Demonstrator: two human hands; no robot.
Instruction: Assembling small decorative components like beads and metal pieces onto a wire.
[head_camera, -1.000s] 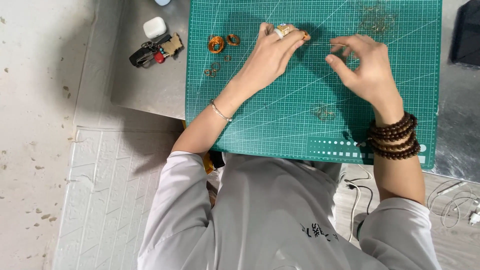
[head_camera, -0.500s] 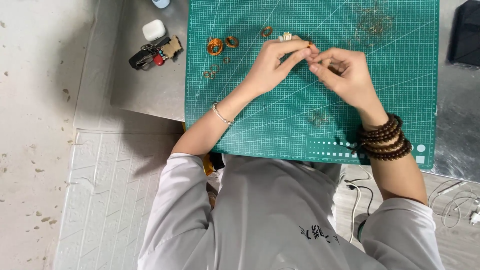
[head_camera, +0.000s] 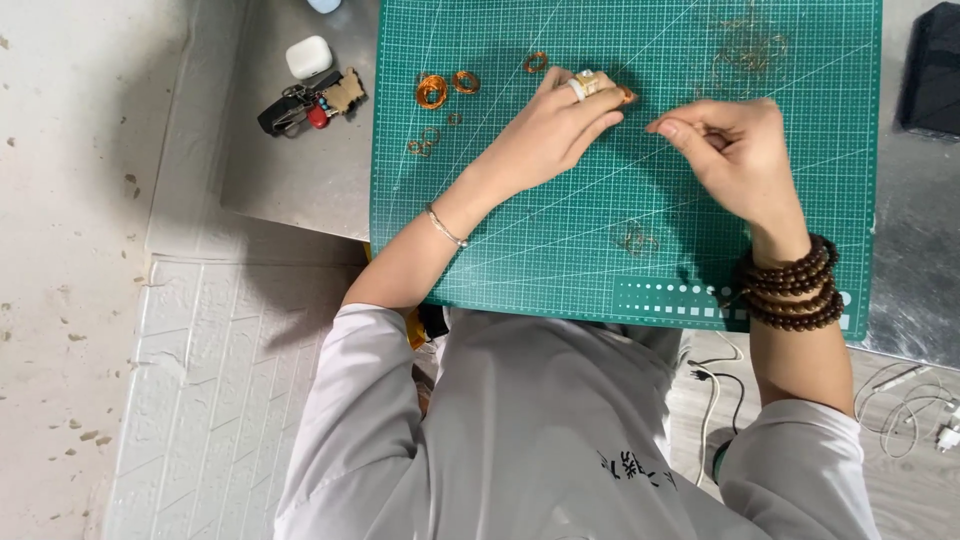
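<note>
My left hand (head_camera: 555, 130), with a ring on one finger and a thin silver bangle at the wrist, rests on the green cutting mat (head_camera: 560, 250). Its fingertips pinch a small copper wire piece (head_camera: 626, 95). A short gap to its right is my right hand (head_camera: 735, 150), which wears dark bead bracelets. Its thumb and forefinger are pinched together, and I cannot tell whether anything thin is between them. Copper wire coils (head_camera: 432, 92) and small rings (head_camera: 424, 142) lie at the mat's upper left. A loose wire tangle (head_camera: 750, 45) lies upper right.
A small wire loop (head_camera: 637, 240) lies on the mat near my right wrist. A white earbud case (head_camera: 308, 57) and a bunch of keys (head_camera: 300, 105) sit on the metal table left of the mat. A black object (head_camera: 935, 70) is at the far right, and white cables (head_camera: 905, 400) lie lower right.
Half a second ago my two hands met fingertip to fingertip over the mat. They have since drawn apart, the right hand moving right.
</note>
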